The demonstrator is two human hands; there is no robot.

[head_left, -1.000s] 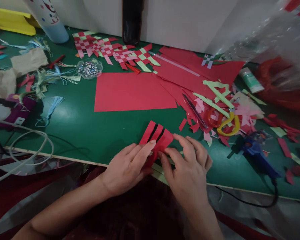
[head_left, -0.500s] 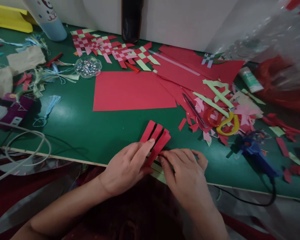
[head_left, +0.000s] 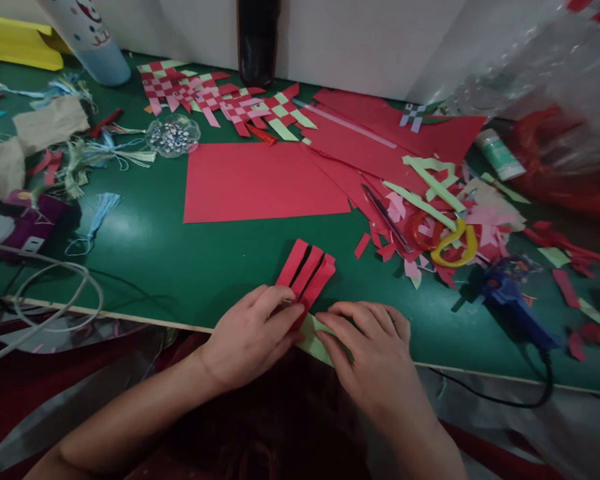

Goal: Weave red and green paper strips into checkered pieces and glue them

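At the table's near edge, my left hand (head_left: 260,333) is closed on the lower end of the red paper strips (head_left: 310,270), which fan upward side by side with narrow dark gaps between them. A pale green paper strip (head_left: 316,339) runs crosswise below the red ones, between my two hands. My right hand (head_left: 373,340) pinches this green paper at its right end, thumb and forefinger together. Where the green and red papers meet is partly hidden under my left fingers. Beyond the hands lies a flat red paper sheet (head_left: 265,183).
Several woven paper fish (head_left: 210,97) lie at the back, beside a dish of beads (head_left: 173,135). Yellow-handled scissors (head_left: 455,243) rest on paper scraps at right, near a blue glue gun (head_left: 517,303). Tassels (head_left: 100,217) and a white cable (head_left: 55,320) occupy the left.
My left thumb and fingers have moved down off the upper red strips toward their base. More of the pale green paper shows flat between my hands.
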